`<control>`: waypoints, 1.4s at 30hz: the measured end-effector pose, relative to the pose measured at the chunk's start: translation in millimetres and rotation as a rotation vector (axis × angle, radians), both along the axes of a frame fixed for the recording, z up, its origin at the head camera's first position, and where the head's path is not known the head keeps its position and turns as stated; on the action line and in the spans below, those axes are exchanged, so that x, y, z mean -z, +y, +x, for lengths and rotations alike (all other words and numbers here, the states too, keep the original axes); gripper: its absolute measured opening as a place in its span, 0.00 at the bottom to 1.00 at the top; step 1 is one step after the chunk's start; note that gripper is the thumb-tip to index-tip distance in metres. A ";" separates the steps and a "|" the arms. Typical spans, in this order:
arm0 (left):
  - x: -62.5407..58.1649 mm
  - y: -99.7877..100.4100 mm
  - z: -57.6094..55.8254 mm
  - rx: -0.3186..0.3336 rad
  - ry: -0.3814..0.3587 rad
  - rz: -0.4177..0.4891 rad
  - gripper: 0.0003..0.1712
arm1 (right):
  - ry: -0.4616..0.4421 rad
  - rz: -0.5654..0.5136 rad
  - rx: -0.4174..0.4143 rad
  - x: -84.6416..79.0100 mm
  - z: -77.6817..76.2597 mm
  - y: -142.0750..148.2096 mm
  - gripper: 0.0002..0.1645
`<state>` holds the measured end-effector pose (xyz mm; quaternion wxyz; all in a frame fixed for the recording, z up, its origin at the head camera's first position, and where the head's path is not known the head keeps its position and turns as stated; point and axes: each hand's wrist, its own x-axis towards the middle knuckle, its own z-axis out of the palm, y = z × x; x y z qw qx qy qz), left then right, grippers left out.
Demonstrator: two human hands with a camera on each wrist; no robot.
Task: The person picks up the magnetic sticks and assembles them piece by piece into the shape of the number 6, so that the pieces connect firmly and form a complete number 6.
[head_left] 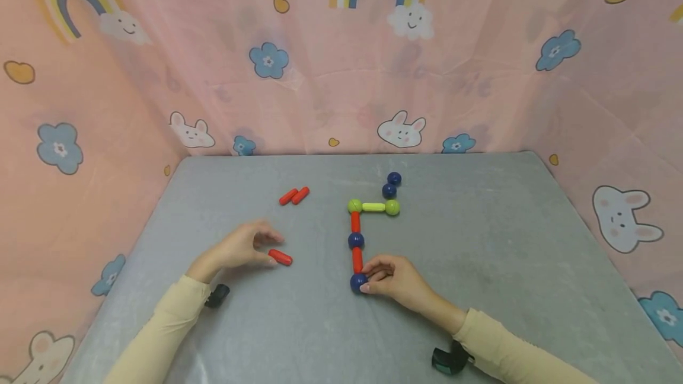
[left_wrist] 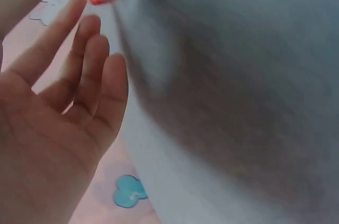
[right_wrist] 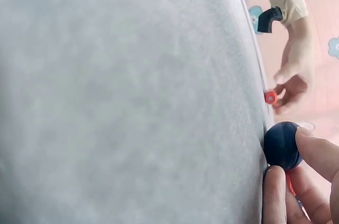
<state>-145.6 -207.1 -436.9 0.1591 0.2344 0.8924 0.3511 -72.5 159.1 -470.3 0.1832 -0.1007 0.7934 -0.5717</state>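
Note:
My right hand (head_left: 400, 282) pinches a dark blue ball (head_left: 358, 283) at the near end of a chain, its thumb on the ball (right_wrist: 282, 145) in the right wrist view. From that ball a red rod (head_left: 357, 260) runs to a second blue ball (head_left: 356, 240), then another red rod (head_left: 356, 222) to a lime green ball (head_left: 354, 206). A lime rod (head_left: 373, 207) turns right there to a second green ball (head_left: 392, 207). My left hand (head_left: 242, 246) is beside a loose red rod (head_left: 280, 257), fingers apart, thumb tip right at the rod's end.
Two more red rods (head_left: 294, 196) lie side by side at the back left of the grey table (head_left: 507, 236). Behind the green ball sit two loose blue balls (head_left: 392, 185). A pink patterned curtain (head_left: 320, 99) borders the table at the back and sides.

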 end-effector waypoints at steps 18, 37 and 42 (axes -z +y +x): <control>5.0 16.5 -7.6 -0.037 0.008 -0.003 0.11 | 0.001 0.008 0.002 -1.5 0.1 0.7 0.20; 10.5 79.3 -12.5 0.127 0.055 0.066 0.12 | -0.017 0.013 0.019 -1.3 0.0 -1.1 0.19; 10.6 86.1 -12.8 0.138 0.064 0.063 0.12 | -0.019 0.019 0.019 -0.3 -0.8 -0.7 0.20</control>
